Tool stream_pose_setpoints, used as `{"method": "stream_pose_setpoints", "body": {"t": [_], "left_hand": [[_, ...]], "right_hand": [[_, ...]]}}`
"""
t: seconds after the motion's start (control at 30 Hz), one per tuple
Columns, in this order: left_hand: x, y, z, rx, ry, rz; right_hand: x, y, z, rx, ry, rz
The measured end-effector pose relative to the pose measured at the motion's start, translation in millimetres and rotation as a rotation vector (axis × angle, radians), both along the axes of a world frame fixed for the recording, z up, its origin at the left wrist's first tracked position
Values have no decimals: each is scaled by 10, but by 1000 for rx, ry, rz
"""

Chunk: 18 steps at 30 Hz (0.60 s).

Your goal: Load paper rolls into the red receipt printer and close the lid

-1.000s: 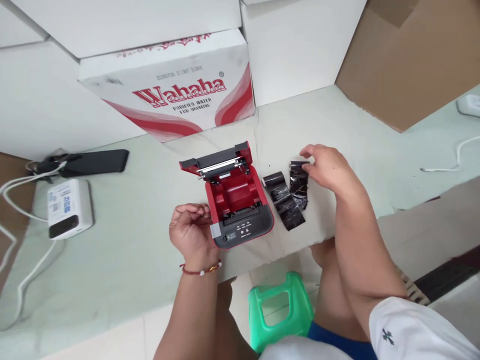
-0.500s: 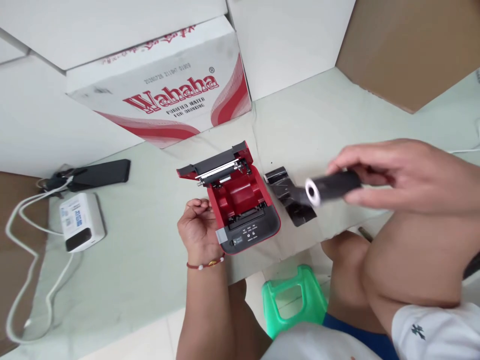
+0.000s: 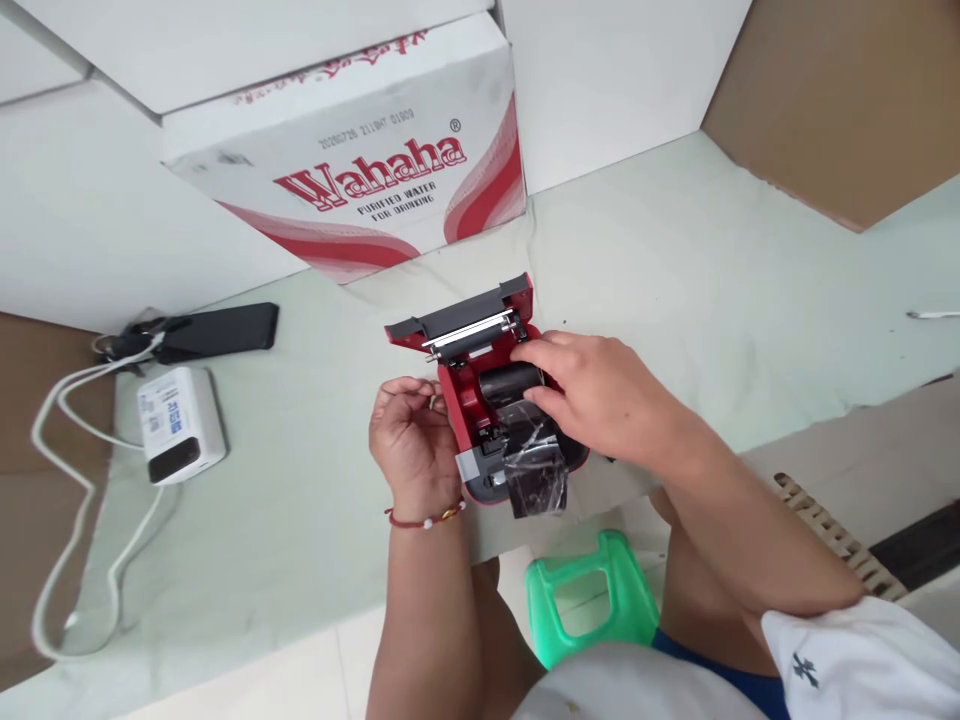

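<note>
A small red and black printer [image 3: 466, 420] lies on the table with its lid [image 3: 465, 312] raised. Inside its red compartment sits a black roll [image 3: 510, 382], the thumb and fingers of my right hand [image 3: 600, 390] closed around its right end. From the roll a creased, shiny black strip [image 3: 535, 465] drapes over the printer's front panel and past its edge. My left hand [image 3: 416, 440], palm up with curled fingers, grips the printer's left side; its fingertips are partly hidden there.
A Wahaha water carton [image 3: 375, 190] stands behind the printer. To the left lie a white device [image 3: 180, 425] with a cable [image 3: 64, 500] and a black phone-like slab [image 3: 221, 333]. A brown box [image 3: 832, 110] is at back right. Below the table edge is a green stool [image 3: 592, 600].
My right hand has brought the black roll leftward into the printer's compartment. The strip, earlier on the table, now hangs over the printer's front. My left hand stays at the printer's side.
</note>
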State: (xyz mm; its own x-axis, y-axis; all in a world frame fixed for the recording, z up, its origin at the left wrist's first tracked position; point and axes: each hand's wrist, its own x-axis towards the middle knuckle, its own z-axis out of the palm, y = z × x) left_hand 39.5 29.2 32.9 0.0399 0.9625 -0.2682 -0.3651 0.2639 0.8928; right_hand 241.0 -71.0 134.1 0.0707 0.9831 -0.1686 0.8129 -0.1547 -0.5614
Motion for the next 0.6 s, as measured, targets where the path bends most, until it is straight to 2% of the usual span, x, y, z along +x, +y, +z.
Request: {"method": "stream_pose_setpoints", "body": {"t": [0.17, 0.6], "left_hand": [[77, -45, 52, -31, -59, 92], [108, -77, 47, 8, -51, 140]], "right_hand": [[-164, 122, -119, -62, -168, 26], [-164, 169, -167, 19, -173, 4]]}}
